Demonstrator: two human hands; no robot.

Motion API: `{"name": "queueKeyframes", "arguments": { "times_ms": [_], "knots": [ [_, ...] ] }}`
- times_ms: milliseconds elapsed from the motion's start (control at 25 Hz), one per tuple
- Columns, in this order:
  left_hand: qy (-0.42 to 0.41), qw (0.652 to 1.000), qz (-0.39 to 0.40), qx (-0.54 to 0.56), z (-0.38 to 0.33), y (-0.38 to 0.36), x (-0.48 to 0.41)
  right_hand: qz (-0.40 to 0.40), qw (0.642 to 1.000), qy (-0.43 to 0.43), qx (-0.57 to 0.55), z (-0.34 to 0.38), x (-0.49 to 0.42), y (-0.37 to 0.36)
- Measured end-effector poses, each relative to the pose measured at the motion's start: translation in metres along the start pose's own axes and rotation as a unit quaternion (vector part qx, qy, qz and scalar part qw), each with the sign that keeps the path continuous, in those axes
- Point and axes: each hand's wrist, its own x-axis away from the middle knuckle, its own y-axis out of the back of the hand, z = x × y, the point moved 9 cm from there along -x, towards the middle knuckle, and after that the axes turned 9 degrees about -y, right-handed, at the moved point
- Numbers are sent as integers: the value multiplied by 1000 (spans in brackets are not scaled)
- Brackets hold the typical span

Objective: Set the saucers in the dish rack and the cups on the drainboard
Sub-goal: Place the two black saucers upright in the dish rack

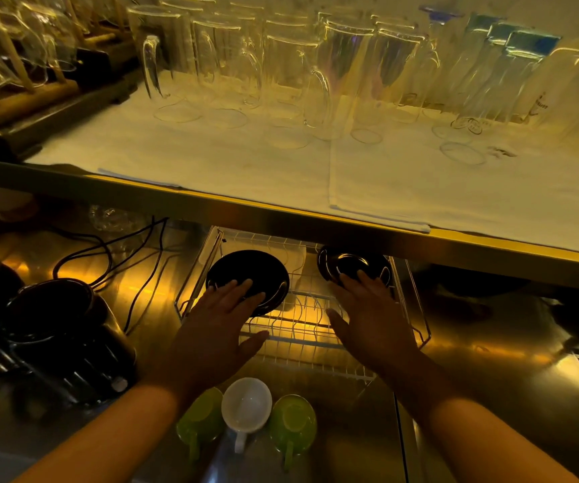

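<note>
With our left hand (223,308) and right hand (368,301) each clasping a dark saucer (246,270) over the dish rack (417,308), three cups (246,406) already seem placed.

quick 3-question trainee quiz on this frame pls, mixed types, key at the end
1. True or false: each hand has its grip on a dark saucer over the wire dish rack.
2. How many cups stand on the steel counter nearest the camera? A) two B) three C) five
3. Fill in: the middle cup in that row is ____, and the two beside it are green.

Key
1. True: left hand on the left saucer, right hand on the right saucer.
2. B: left green cup, white cup, right green cup.
3. white
</note>
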Motion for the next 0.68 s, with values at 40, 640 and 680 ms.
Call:
{"name": "queueKeyframes", "arguments": {
  "times_ms": [40, 640, 680],
  "knots": [
    [2, 1000, -8, 0, -2, 1, 4, -2, 1000, 11, -3, 2, 7, 1],
    [-14, 998, -61, 14, -22, -8, 60, -2, 998, 54, -23, 20, 87, 7],
    [-19, 997, -72, 14, -24, -1, 57, -8, 998, 48, -34, 16, 77, 10]
  ]
}}
